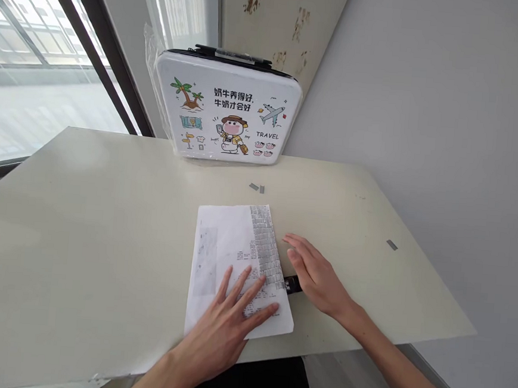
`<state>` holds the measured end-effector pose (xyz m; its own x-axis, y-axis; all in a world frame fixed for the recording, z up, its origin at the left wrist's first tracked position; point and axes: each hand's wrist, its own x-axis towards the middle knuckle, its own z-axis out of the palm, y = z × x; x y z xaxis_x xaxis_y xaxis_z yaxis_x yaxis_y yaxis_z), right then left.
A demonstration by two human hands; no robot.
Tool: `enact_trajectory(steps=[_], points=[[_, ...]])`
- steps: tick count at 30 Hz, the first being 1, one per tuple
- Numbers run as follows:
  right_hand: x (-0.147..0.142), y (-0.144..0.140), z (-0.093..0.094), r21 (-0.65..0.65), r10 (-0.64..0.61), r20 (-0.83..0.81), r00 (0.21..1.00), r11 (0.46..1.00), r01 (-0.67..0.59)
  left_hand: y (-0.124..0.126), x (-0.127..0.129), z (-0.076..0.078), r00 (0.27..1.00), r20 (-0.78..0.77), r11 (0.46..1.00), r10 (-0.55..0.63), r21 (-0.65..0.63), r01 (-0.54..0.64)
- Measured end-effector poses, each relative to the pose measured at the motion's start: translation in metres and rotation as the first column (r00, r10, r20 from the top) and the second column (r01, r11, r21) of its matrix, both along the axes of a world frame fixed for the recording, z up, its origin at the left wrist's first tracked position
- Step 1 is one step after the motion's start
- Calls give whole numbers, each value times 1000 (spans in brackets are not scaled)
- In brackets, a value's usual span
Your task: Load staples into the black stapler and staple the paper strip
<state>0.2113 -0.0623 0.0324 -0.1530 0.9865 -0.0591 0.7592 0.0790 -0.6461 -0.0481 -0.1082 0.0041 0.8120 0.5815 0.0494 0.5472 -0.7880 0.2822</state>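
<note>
Now, my left hand [226, 323]: flat, fingers spread, pressing the paper sheet [229, 257].
My right hand [315, 273]: open, empty, beside the sheet, over a small black object [292, 284].

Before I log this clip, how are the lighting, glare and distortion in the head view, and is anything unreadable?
Head view: daylight from the window overexposes the panes and casts a sheen on the table; wide-angle lens bows the window frame and table edge; left hand and right hand are sharp with soft shadows; small print on the paper is unreadable.
</note>
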Motion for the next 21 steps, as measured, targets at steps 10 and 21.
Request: enact_trajectory(steps=[10,21], points=[[63,-37,-23,164,237,55,970,956,-242,12,-53,12,997,44,998,59,32,-61],[107,-60,-37,113,-312,2,950,944,310,41,-83,15,990,-101,989,100,122,-87]])
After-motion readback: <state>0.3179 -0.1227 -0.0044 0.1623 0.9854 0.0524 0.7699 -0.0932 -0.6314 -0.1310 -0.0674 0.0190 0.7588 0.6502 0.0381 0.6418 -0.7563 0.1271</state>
